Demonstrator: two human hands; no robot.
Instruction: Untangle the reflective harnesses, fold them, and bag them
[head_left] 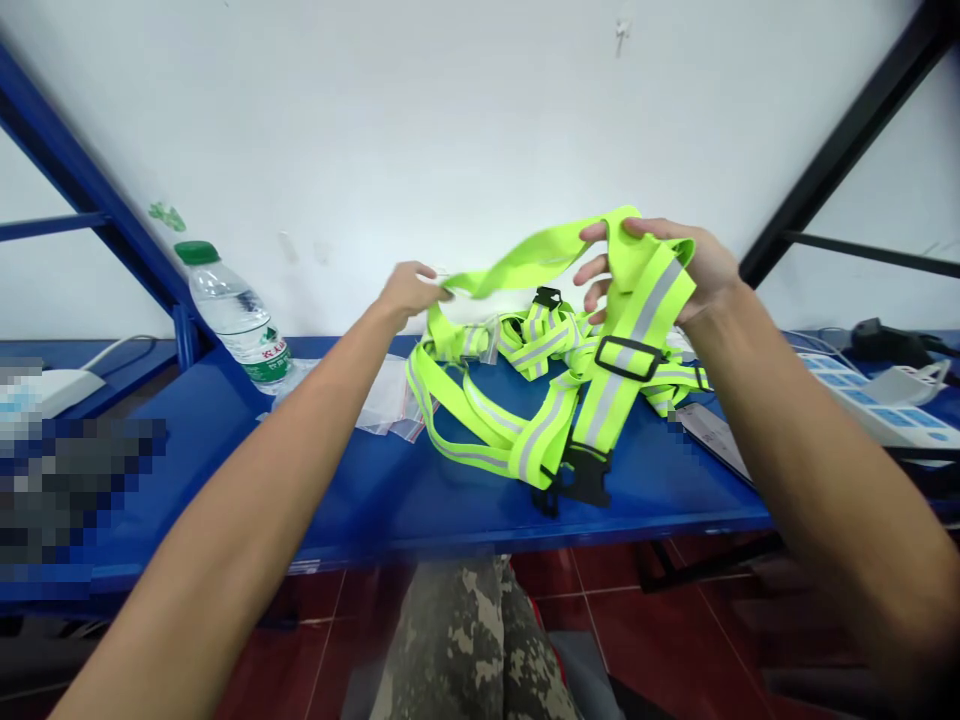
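Observation:
A neon-yellow reflective strap vest (pixel 540 400) with grey stripes and black buckles lies partly on the blue table (pixel 375 500). My left hand (pixel 409 290) pinches one end of a yellow strap, held above the table. My right hand (pixel 667 265) is closed round a folded bundle of the same vest's straps, lifted higher, with a black slider hanging just below it. A band of strap stretches between the two hands.
A clear water bottle (pixel 240 320) with a green cap stands at the back left. Small clear plastic bags (pixel 390 400) lie under my left forearm. A white power strip (pixel 877 400) and cables sit at the right. Blue and black shelf struts rise on both sides.

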